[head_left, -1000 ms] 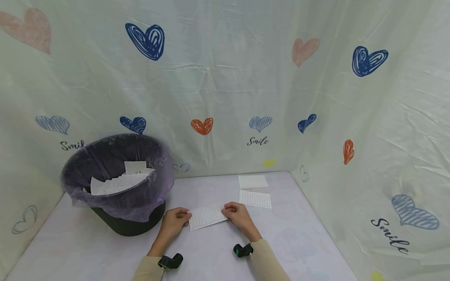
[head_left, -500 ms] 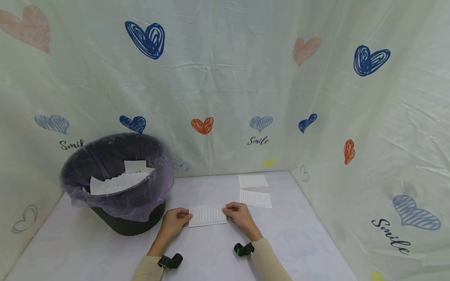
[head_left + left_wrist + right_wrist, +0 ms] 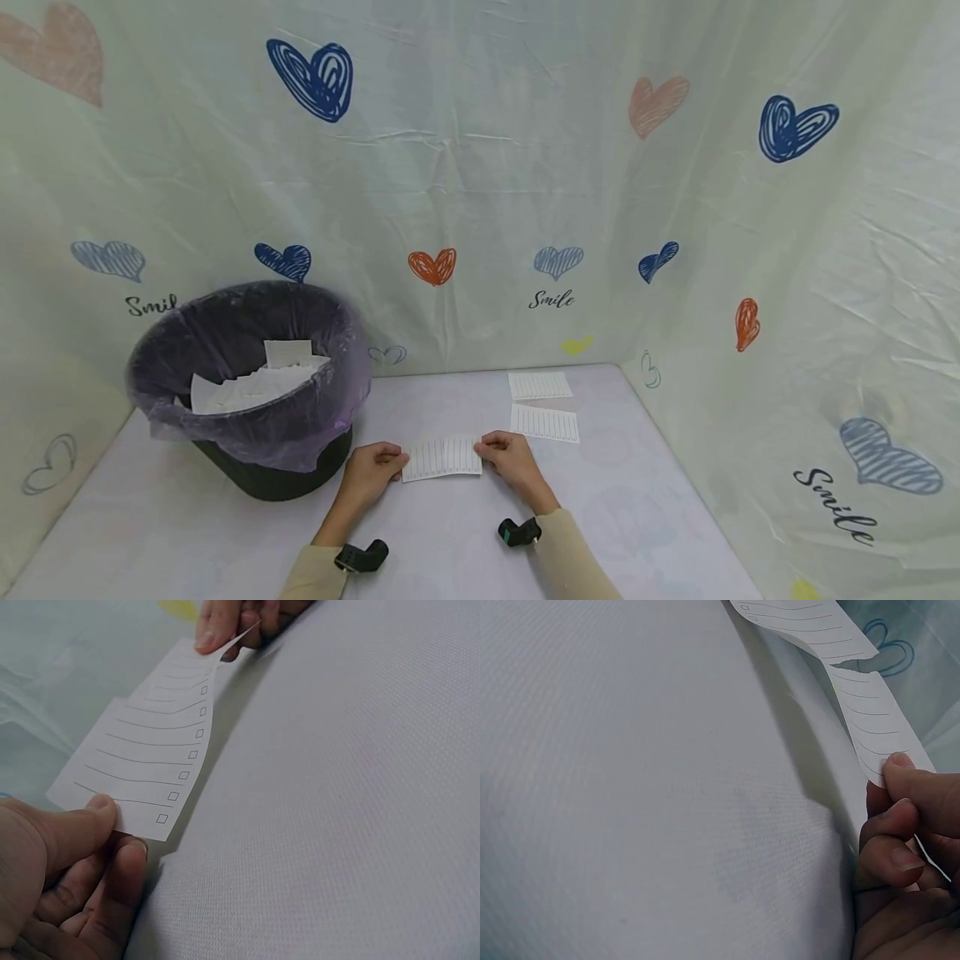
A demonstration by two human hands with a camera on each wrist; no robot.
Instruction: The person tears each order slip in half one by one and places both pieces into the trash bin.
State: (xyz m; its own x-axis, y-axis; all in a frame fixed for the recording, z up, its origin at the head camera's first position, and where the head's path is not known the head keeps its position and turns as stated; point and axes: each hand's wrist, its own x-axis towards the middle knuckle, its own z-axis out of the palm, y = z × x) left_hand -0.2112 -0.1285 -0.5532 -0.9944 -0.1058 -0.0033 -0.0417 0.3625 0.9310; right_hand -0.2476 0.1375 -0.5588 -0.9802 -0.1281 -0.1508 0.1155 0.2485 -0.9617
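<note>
Head view, both hands (image 3: 369,469) (image 3: 512,462) apart, pinching card (image 3: 441,460)

The table (image 3: 637,517) has a pale, woven-textured surface. A bin (image 3: 262,483) stands on the left side. Toward the far right lie the rear card (image 3: 540,385) and front card (image 3: 545,423), lined, narrowly separated.

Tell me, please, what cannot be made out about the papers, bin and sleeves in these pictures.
Number of papers in the bin: head view, hidden by overlap and the purple bag.
Part of the held sheet under the left hand: left wrist view, covered by thumb.
Any small boxes on the loose sheets: head view, too small.
Upper sleeves: head view, cut off by bottom edge.
</note>
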